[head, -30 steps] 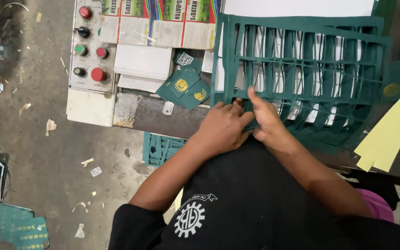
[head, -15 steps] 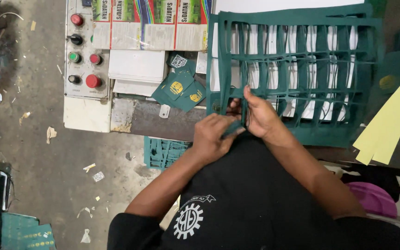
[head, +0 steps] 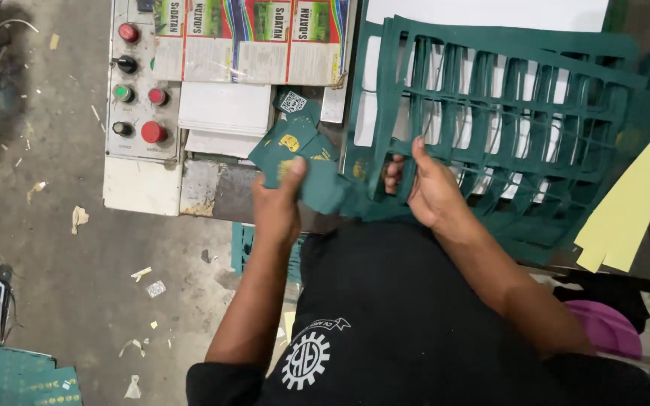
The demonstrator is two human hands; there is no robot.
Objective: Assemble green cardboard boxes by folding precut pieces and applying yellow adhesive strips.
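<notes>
Left hand [head: 278, 207] grips a small dark green card piece [head: 317, 184], thumb on top. Right hand [head: 426, 188] pinches the lower edge of the green die-cut lattice sheet [head: 505, 113], fingers hooked through a slot. Sheet lies over white paper [head: 490, 11]. Control panel [head: 138, 83] with round buttons sits left; yellow strips [head: 633, 203] right.

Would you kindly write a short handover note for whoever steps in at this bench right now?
Left hand: holds a small dark green card piece at the bench edge.
Right hand: grips the lower left part of the green die-cut cardboard lattice, fingers through its openings.
The lattice lies tilted over white sheets. A few loose green cards with yellow print sit beside the control panel with red and green buttons. Yellow strips lie to the right.
Done: most openings of the lattice look punched out.
Left: judging by the pile, the piece in hand may belong with the loose cards; the lattice remains on the bench.
</notes>
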